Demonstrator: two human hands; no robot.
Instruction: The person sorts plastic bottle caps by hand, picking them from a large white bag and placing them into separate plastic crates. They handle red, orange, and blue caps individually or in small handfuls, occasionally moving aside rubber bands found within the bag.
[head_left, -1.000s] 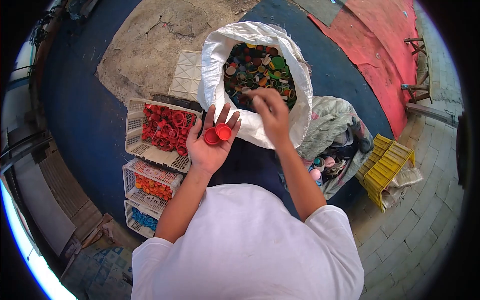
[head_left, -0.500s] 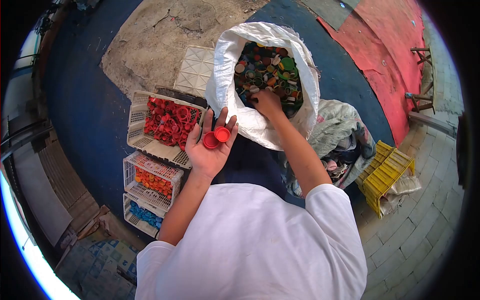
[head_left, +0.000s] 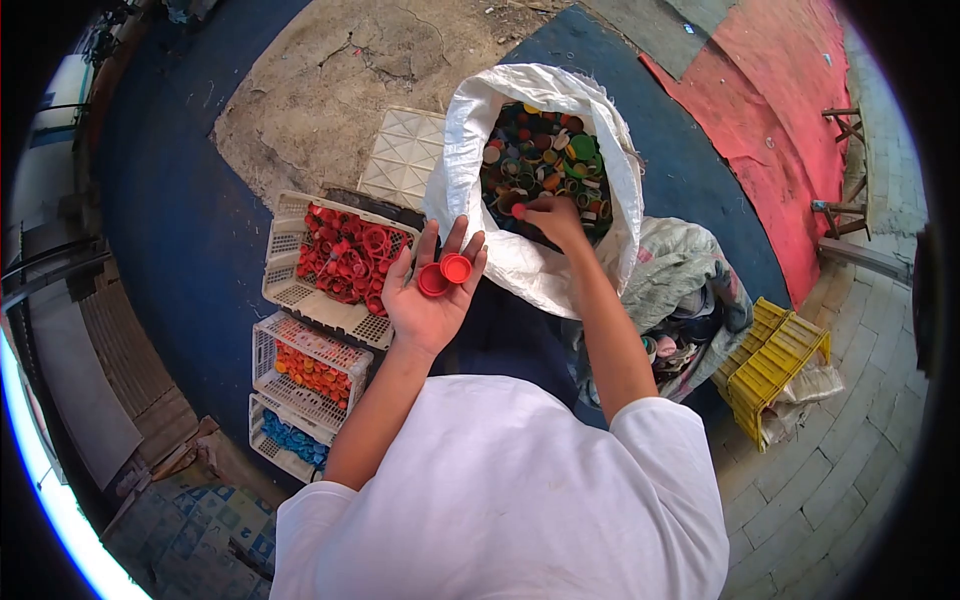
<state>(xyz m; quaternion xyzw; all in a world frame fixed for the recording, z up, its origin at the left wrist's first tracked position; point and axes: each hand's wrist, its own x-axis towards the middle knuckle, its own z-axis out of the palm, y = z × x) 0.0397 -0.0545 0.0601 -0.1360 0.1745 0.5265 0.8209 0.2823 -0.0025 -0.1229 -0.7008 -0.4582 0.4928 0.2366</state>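
Observation:
My left hand (head_left: pixel 430 300) is palm up with its fingers stretched out. Two red bottle caps (head_left: pixel 445 274) rest on it near the base of the fingers. Inside the mouth of a white woven sack (head_left: pixel 463 150), my right hand (head_left: pixel 555 218) pinches a red bottle cap (head_left: pixel 518 211) between its fingertips. Below that hand lies a heap of mixed-colour bottle caps (head_left: pixel 545 150), mostly green, brown, orange and white. To the left of my left hand is a cream crate (head_left: pixel 285 283) with red caps and rings (head_left: pixel 345 250) in it.
Nearer me on the left stand a crate of orange caps (head_left: pixel 312 372) and a crate of blue caps (head_left: pixel 292 440). Behind them lies an upturned white crate (head_left: pixel 402 155). At right are a greyish sack (head_left: pixel 680 250) with mixed contents and yellow crates (head_left: pixel 770 365).
My right hand has lifted slightly off the heap, and a red cap now shows at its fingertips. The left hand keeps its two caps. The whole view has shifted a little.

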